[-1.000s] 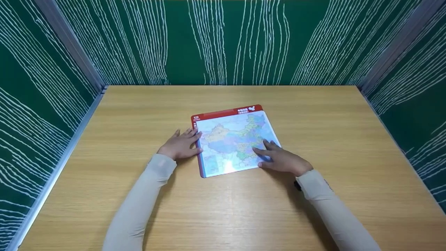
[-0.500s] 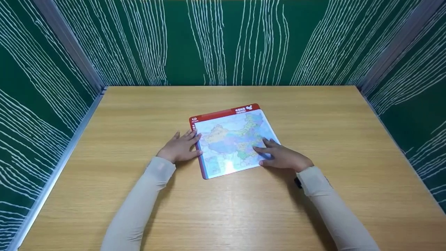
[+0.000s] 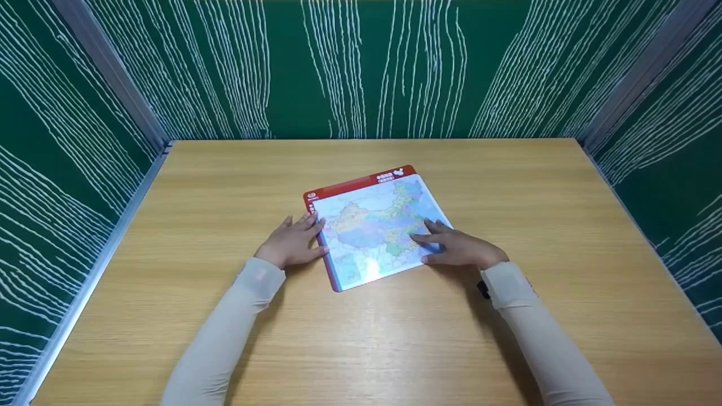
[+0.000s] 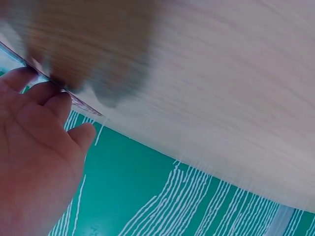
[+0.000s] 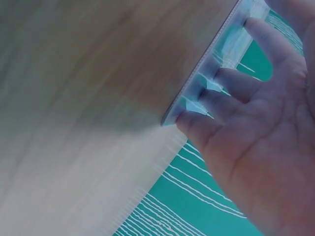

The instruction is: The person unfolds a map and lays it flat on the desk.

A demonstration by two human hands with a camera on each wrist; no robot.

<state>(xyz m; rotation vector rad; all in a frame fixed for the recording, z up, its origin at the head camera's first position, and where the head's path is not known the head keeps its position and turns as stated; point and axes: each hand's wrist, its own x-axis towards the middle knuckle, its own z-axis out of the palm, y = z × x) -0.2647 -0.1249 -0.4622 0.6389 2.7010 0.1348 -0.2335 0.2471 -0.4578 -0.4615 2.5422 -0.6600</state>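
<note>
A flat, square map board with a red strip along its far edge lies tilted on the table, a light glare near its front. At its left edge rests my left hand, fingers spread and fingertips on the rim. My right hand lies over the right edge, with its fingertips on the printed map. In the left wrist view the left fingers reach the board's edge. The right wrist view shows the right fingertips touching the board's glossy surface, its thin edge facing the camera.
The wooden table reaches back to a green wall with white wavy lines. Similar green panels with grey posts stand on both sides. Light sleeves cover both forearms, and a dark object shows at the right wrist.
The map board has turned slightly counterclockwise; its far right corner shifted left and its near left corner shifted right. My right hand moved a little away from me; the left stayed at the rim.
</note>
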